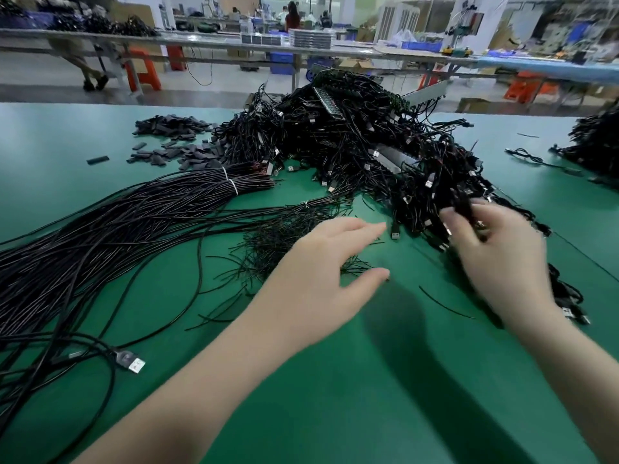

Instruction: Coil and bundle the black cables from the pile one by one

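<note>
On the left of the green matted table (328,396), long straight black cables tied with white bands (134,209) fan toward the near edge, and one loose black cable with a silver USB plug (132,361) lies in front of them. Behind these sits a scatter of small flat dark grey sleeves (174,142). Further right, thin short black wire ties (284,236) lie strewn under the left hand (321,272), which hovers above the mat with fingers straight and spread, holding nothing. The big tangled pile of black USB cables (368,142) rises at centre. At its near right edge, the blurred right hand (495,252) pinches a black cable from the pile (464,204).
</note>
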`<action>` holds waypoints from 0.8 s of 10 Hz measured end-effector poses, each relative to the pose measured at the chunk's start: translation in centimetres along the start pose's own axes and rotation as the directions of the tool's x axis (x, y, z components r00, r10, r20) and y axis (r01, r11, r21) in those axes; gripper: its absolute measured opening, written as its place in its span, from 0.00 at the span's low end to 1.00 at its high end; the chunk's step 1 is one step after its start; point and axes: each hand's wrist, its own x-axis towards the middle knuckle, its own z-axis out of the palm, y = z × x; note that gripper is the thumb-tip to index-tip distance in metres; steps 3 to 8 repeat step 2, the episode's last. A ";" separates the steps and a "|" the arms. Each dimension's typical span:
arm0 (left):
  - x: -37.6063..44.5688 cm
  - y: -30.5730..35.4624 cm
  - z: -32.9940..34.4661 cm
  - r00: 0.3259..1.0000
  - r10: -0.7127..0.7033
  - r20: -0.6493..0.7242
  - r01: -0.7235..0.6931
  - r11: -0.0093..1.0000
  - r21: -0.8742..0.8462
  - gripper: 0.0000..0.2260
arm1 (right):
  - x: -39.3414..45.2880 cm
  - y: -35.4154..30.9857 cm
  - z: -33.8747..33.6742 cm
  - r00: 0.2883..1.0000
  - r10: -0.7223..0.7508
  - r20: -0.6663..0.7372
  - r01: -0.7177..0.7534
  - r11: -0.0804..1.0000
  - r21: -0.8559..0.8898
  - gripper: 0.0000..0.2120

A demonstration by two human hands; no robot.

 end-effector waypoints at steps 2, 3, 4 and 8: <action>-3.0 -1.1 -1.8 0.981 -0.141 0.131 0.126 0.985 0.116 0.14 | 2.9 8.3 -2.9 0.976 0.216 0.023 -0.120 0.623 -0.773 0.29; -3.0 -1.1 -1.8 0.981 -0.141 0.131 0.126 0.985 0.116 0.14 | 2.9 8.3 -2.9 0.976 0.216 0.023 -0.120 0.623 -0.773 0.29; -3.0 -1.1 -1.8 0.981 -0.141 0.131 0.126 0.985 0.116 0.14 | 2.9 8.3 -2.9 0.976 0.216 0.023 -0.120 0.623 -0.773 0.29; -3.0 -1.1 -1.8 0.981 -0.141 0.131 0.126 0.985 0.116 0.14 | 2.9 8.3 -2.9 0.976 0.216 0.023 -0.120 0.623 -0.773 0.29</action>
